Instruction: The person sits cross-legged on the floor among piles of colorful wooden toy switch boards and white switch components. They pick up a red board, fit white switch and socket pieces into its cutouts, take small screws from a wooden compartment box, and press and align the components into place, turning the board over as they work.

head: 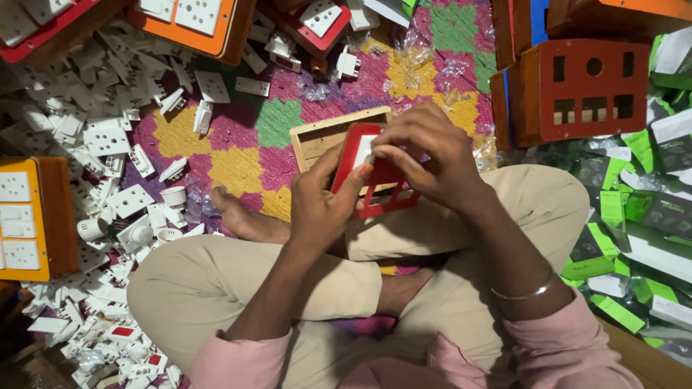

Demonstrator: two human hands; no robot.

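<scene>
The person wore a pink long-sleeved shirt, its sleeves pushed up so that the cuffs bunched just below the elbows and left both forearms bare. The trousers were light beige or khaki, plain, with soft folds across the thighs and knees. A thin silver-coloured bangle circled the right wrist, smooth and without visible ornament. The left hand and the right hand were bare, with no gloves or rings to be seen. A bare foot showed, without shoe or sock.
</scene>
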